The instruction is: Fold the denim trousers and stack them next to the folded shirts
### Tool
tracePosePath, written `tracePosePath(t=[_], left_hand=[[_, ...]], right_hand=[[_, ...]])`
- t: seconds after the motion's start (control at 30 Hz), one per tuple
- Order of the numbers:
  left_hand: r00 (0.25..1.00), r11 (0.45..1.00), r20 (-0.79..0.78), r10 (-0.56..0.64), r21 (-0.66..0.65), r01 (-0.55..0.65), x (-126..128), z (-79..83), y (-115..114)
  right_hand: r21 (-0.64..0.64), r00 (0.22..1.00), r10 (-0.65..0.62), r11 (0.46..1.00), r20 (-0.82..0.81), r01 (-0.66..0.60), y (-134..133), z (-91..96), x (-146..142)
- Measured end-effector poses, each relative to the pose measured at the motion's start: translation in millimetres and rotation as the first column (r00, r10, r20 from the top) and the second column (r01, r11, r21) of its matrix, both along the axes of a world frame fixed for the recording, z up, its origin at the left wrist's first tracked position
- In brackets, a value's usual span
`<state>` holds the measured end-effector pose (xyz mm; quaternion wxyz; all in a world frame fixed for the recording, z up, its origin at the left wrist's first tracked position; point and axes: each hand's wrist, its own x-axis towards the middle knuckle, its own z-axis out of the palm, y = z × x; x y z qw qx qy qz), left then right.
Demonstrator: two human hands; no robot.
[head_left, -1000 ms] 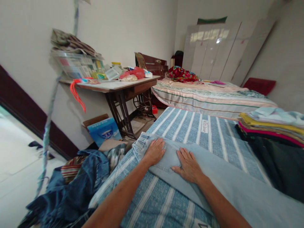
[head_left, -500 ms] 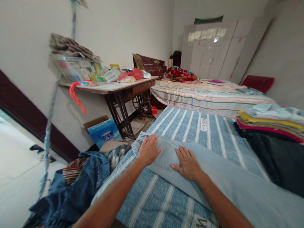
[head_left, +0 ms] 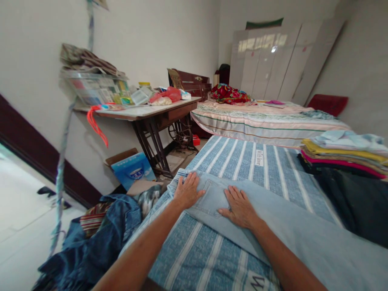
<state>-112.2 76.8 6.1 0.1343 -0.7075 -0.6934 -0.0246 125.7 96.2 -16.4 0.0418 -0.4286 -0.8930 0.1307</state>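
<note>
Light blue jeans [head_left: 291,226] lie lengthwise across a blue-and-white striped bed cover [head_left: 230,155], with the waistband end at the bed's left edge. My left hand [head_left: 187,192] rests flat on the jeans near the waistband, fingers apart. Just to its right, my right hand [head_left: 239,208] lies palm down beside the stitched back pocket [head_left: 207,200], its thumb stretched out to the left. Neither hand grips the cloth. The far end of the legs runs out of view at the lower right.
Folded clothes [head_left: 342,155] are stacked at the right, beside dark trousers [head_left: 357,202]. Denim clothes [head_left: 103,238] are heaped at the left below the bed edge. A sewing-machine table [head_left: 142,111] bearing a clear plastic box [head_left: 93,89] stands against the wall. Behind is another bed [head_left: 257,125].
My left hand has slid very slightly left towards the waistband. My right hand stays in nearly the same place on the jeans. The whole view has shifted a little.
</note>
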Motion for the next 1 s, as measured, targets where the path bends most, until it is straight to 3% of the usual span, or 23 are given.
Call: tracePosePath(t=[0.13, 0.27, 0.5, 1.0], left_hand=[[0.995, 0.995, -0.015, -0.096, 0.038, 0.097, 22.1, 2.8, 0.2], [0.989, 0.99, 0.033, -0.142, -0.022, 0.143, 35.1, -8.9, -0.2], [0.984, 0.987, 0.083, -0.159, 0.001, 0.16, 28.7, -23.4, 0.9], [0.984, 0.987, 0.083, -0.154, -0.03, 0.157, 29.1, -18.0, 2.5]], right_hand=[[0.002, 1.0, -0.004, 1.0, 0.0, 0.004, 0.0, 1.8, -0.3], [-0.004, 1.0, -0.004, 1.0, 0.005, 0.004, -0.4, 3.0, -0.6], [0.003, 1.0, -0.007, 1.0, 0.017, 0.007, 0.8, 1.4, -0.3], [-0.004, 1.0, -0.005, 1.0, 0.005, 0.005, 2.0, 2.2, -1.1]])
